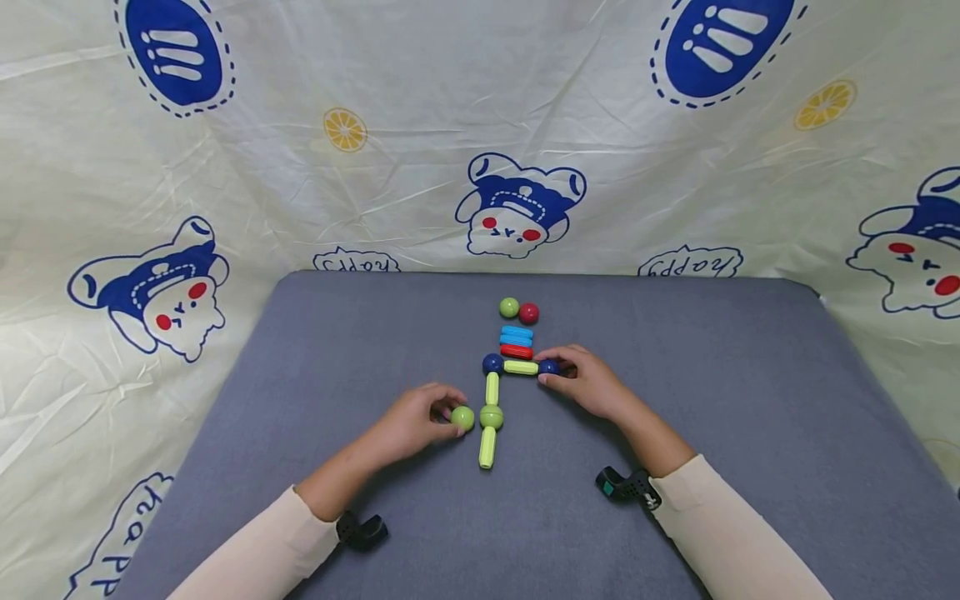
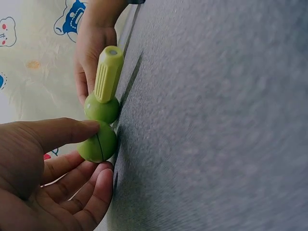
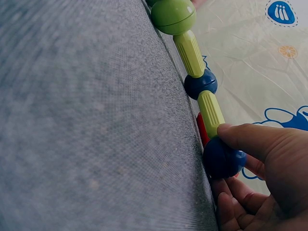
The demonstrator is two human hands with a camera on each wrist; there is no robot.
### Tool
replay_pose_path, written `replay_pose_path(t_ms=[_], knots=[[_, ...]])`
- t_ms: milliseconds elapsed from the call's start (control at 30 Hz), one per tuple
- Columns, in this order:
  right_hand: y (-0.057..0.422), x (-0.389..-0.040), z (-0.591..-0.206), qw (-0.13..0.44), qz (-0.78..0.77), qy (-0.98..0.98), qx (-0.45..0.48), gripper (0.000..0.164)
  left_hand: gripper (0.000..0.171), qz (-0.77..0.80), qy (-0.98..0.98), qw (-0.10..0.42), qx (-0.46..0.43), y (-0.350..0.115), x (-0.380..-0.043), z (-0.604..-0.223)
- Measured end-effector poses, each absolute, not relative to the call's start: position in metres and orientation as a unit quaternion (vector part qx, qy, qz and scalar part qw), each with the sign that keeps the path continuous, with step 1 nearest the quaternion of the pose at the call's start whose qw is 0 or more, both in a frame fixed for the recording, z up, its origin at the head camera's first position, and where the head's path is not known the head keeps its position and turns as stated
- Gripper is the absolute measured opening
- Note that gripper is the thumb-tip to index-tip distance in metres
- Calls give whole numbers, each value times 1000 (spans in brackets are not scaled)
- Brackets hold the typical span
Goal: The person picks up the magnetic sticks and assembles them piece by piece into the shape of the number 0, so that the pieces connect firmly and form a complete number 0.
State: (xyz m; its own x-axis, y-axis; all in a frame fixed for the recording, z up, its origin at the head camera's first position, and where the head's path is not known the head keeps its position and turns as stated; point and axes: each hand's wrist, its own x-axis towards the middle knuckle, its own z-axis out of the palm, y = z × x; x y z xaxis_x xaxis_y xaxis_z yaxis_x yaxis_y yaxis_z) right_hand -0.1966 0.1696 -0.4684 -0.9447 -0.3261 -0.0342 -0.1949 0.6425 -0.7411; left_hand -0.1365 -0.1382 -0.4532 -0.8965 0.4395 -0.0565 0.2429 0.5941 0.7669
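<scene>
My left hand [image 1: 416,423] pinches a loose light-green ball [image 1: 462,418] between thumb and fingers, low over the table. Just right of it lies a joined chain of yellow-green ridged rods and balls. Its lower rod [image 1: 487,448] meets a green ball [image 1: 491,417], then a second rod [image 1: 492,388] leads up to a dark blue ball [image 1: 492,363]. From that corner a third rod [image 1: 521,367] runs right to another dark blue ball [image 3: 224,158], which my right hand [image 1: 588,383] grips with thumb and fingers. In the left wrist view, the pinched ball appears against the chain's green ball [image 2: 102,108].
Behind the chain lie blue rods [image 1: 517,332] and a red rod [image 1: 517,352], side by side. Farther back sit a green ball [image 1: 509,307] and a red ball [image 1: 528,313]. The grey table [image 1: 675,350] ends at a printed curtain [image 1: 420,200].
</scene>
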Motion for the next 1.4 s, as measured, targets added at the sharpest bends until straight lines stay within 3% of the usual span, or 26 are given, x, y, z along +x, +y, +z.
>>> replay_pose_path(t_ms=[467, 767, 1100, 1400], knots=[[169, -196, -467, 84, -402, 901, -142, 32, 29, 415, 866, 162, 228, -145, -116, -453], [170, -197, -467, 83, -403, 900, -145, 32, 37, 423, 854, 190, 237, -145, -106, -451], [169, -197, -468, 82, -402, 900, -145, 31, 31, 429, 837, 212, 266, -144, -98, -452], [169, -197, -467, 83, -400, 901, -144, 31, 30, 444, 826, 204, 281, -137, -92, -457]])
